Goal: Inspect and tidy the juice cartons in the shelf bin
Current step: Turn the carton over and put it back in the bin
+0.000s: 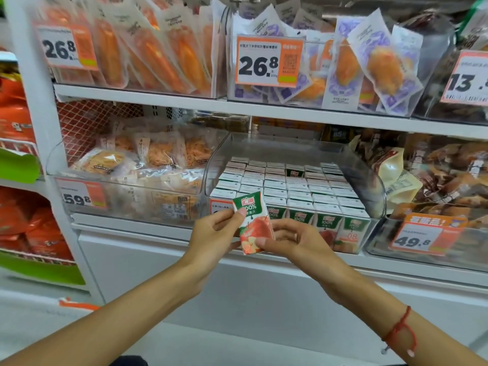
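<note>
Hands: left hand (211,233) and right hand (287,240) pinch tilted carton (253,225), seemingly before bin (290,151).

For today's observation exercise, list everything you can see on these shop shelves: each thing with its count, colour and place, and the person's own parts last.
Held juice carton: one, green and red, before the bin, tilted.
Binned cartons: many, white tops, green fronts, packed rows.
Clear bin: one, transparent, middle shelf.
Orange snack packs: many, top shelf left.
Purple-printed packs: many, top shelf centre.
Price tags: five, orange and white, bin fronts.
Red bracelet: one, right wrist.
Left hand: holds the carton.
Right hand: holds the carton.
</note>
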